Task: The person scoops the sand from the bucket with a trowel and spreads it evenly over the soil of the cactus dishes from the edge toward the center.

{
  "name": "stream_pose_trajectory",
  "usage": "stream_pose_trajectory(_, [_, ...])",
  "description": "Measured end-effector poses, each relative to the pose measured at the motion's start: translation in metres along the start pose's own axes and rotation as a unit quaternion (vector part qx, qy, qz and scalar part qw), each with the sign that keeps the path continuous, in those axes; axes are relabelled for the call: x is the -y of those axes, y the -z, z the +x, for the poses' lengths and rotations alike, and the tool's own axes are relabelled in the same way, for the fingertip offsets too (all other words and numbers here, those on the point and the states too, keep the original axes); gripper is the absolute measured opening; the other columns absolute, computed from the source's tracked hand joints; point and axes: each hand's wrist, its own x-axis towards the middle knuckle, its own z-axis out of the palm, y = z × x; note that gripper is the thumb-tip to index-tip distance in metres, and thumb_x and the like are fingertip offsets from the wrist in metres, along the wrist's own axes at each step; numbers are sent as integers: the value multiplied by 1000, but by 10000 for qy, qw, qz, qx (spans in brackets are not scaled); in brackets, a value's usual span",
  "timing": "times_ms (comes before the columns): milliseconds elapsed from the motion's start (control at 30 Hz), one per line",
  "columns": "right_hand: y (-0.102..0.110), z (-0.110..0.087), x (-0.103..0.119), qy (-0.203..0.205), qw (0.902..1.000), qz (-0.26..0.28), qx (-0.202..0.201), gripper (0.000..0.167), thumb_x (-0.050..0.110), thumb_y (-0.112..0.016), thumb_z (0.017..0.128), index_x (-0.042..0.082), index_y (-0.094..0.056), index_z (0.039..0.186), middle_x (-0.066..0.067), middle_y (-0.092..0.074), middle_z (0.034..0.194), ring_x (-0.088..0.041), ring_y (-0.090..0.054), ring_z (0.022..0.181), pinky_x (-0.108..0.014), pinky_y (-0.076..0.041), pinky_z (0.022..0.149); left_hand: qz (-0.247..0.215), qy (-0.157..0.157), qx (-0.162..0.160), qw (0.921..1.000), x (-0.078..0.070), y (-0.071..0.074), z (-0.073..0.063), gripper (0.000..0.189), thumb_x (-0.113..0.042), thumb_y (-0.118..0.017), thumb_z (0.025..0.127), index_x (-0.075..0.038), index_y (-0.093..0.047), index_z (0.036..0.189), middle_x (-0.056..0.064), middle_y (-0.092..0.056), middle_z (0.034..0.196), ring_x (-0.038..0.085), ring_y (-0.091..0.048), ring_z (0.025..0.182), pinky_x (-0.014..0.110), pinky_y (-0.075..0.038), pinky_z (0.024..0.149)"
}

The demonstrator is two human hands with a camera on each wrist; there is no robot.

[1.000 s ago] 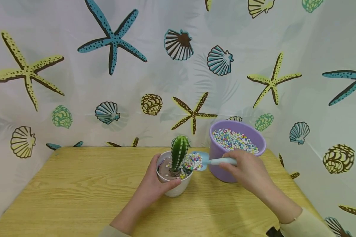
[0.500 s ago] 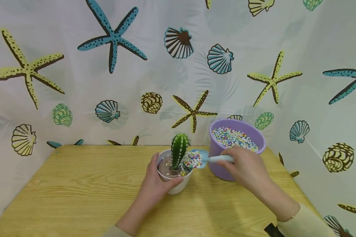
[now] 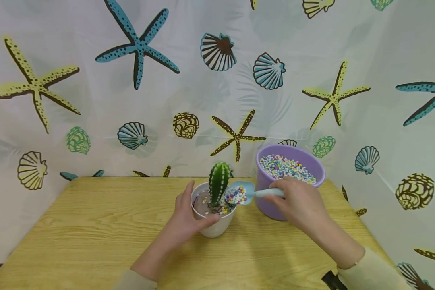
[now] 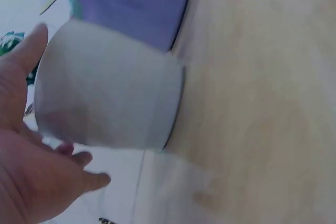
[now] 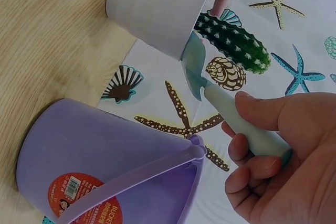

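Observation:
A green cactus [image 3: 218,183] stands in a white pot [image 3: 214,229] on the table. Brown soil and several coloured beads show inside the pot. My right hand [image 3: 301,205] grips the pale handle of a light blue hand trowel [image 3: 249,193], whose blade lies over the pot's right rim. Small multicoloured beads [image 3: 236,195] rest on the blade's front part. Around the pot's left side is my left hand [image 3: 184,221], thumb in front and fingers loosely spread. In the left wrist view the same hand [image 4: 37,177] lies beside the pot, fingers fairly straight, without a firm grip.
Just right of the pot stands a purple bucket [image 3: 264,185] filled with multicoloured beads [image 3: 288,168]. Its handle [image 5: 131,184] hangs down its side. Behind the wooden table [image 3: 105,225] is a white curtain [image 3: 188,88] printed with starfish and shells.
Fewer beads lie on the trowel blade, and more of its blue surface shows. My left hand has loosened from the pot and shifted slightly left. The bucket stays put.

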Motion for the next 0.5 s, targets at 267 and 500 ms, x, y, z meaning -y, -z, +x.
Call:
stream_pose_trajectory(267, [2,-1,1,-3,10000,-20,44,19,32,-90,95,15,-83,99,6,-67,84,-11,-55,68,-36,-50,60,-179,-114,682,9974,0,14,10,130,-47,-94,89,-22,-4,179,24,-10,181,51,-22,162,69,-30,126])
stream_pose_trajectory(500, [3,-2,3,23,9999,-90,-36,19,32,-90,94,16,-82,97,7,-64,81,-11,-53,65,-36,-47,57,-201,-204,336,9990,1,6,8,131,-46,-97,86,-18,-8,179,26,-16,178,51,-27,160,67,-34,125])
